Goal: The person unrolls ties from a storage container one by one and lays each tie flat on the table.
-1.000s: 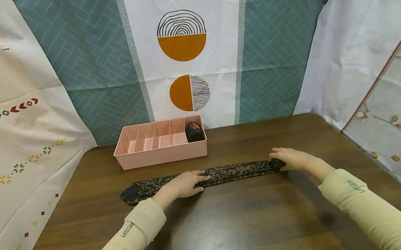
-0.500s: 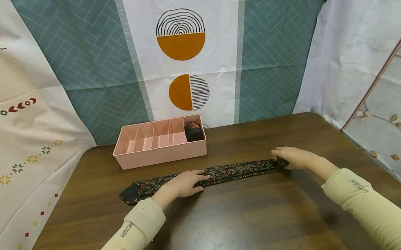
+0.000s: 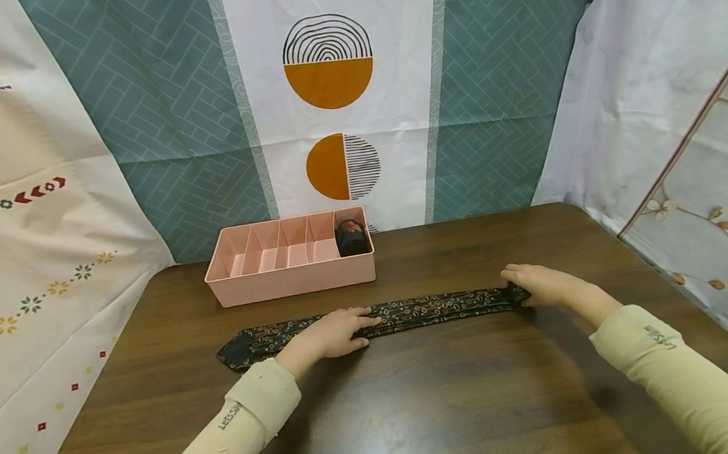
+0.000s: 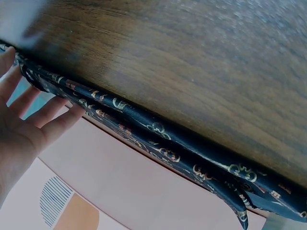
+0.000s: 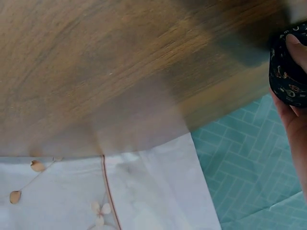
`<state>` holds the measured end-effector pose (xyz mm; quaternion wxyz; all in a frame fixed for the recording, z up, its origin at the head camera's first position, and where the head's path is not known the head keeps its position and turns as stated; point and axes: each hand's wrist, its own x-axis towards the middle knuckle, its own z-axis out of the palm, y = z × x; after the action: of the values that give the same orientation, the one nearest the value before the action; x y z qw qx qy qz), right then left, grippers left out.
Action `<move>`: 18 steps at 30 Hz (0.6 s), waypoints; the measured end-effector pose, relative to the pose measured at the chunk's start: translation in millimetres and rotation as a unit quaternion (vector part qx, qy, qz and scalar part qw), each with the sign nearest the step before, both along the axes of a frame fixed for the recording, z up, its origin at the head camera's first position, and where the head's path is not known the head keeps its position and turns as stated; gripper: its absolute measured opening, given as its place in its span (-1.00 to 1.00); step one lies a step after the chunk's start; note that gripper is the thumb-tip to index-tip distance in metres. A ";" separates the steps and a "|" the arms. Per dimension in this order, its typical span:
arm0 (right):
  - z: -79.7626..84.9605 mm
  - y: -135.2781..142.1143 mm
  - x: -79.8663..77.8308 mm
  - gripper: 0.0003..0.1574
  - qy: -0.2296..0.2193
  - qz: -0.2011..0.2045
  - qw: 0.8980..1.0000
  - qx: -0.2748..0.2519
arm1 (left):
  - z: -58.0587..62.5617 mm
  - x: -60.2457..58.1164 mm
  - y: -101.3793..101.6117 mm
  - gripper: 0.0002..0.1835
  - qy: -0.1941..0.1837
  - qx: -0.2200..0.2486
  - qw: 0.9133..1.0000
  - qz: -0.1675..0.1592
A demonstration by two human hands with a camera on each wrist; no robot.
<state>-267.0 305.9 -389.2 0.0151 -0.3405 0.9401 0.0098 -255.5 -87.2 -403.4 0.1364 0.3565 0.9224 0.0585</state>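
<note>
A dark necktie (image 3: 439, 309) with small gold and rust motifs lies folded lengthwise across the table, its dark pointed end at the left. My left hand (image 3: 335, 333) rests on its middle with spread, fairly straight fingers. In the left wrist view, the fingertips lie along the layered tie (image 4: 158, 129). At the tie's right end, my right hand (image 3: 536, 284) pinches the bunched fabric. The right wrist view shows the thumb over a rounded fold of the tie (image 5: 288, 81), other fingers behind it; much of this hand is cut off there.
Behind the tie stands a pink divided box (image 3: 296, 281). Its rightmost compartment holds a dark rolled item (image 3: 352, 241) with an orange pattern. The brown wooden table (image 3: 435, 397) ends at patterned cloth hangings (image 3: 497, 95) at the back and sides.
My right hand has shifted a little to the right, drawing the tie's right end outward with it. My left hand stays in place on the tie.
</note>
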 end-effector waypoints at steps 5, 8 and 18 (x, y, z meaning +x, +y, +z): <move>-1.6 6.9 0.8 -0.38 0.010 0.015 1.000 -0.014 | -0.8 0.2 -0.2 -0.50 0.000 0.002 1.000 -0.001; -1.3 10.7 1.8 -0.31 0.005 0.016 1.000 -0.019 | -0.5 0.0 -0.2 -0.49 -0.001 0.000 1.000 0.001; 1.5 14.9 4.3 -0.29 -0.008 -0.016 1.000 0.006 | 0.6 -1.3 0.1 -0.50 0.000 0.001 1.000 -0.001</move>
<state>-262.7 320.8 -387.8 0.0250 -0.3258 0.9450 0.0127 -256.8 -87.1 -402.8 0.1367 0.3579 0.9218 0.0592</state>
